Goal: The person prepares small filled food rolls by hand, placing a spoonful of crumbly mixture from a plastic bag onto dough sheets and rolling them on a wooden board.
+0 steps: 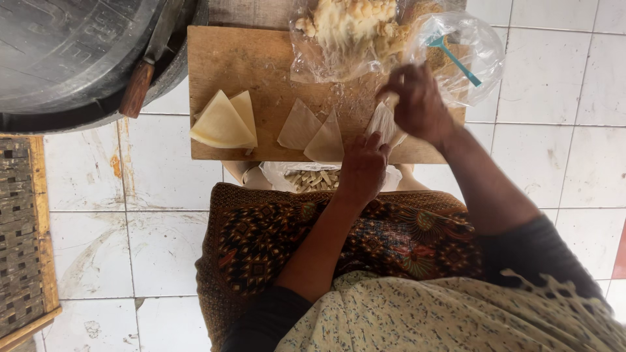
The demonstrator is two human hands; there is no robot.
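My left hand (363, 168) and my right hand (417, 104) both hold one thin pale wrapper sheet (383, 124) over the near right part of a wooden board (261, 58). The right hand pinches its upper end, the left hand its lower end. Two triangular wrapper pieces (312, 132) lie flat just left of my hands. A stack of pale triangular wrappers (225, 122) sits at the board's left end. A clear bag of crumbly pale filling (349, 29) lies at the board's far edge.
A second clear bag with a teal spoon (456, 60) lies at the right. A container of small pale rolls (314, 178) sits below the board's near edge. A big dark metal pan (72, 58) and wooden-handled knife (138, 88) are at the left; a woven mat (23, 234) lies lower left. White floor tiles surround.
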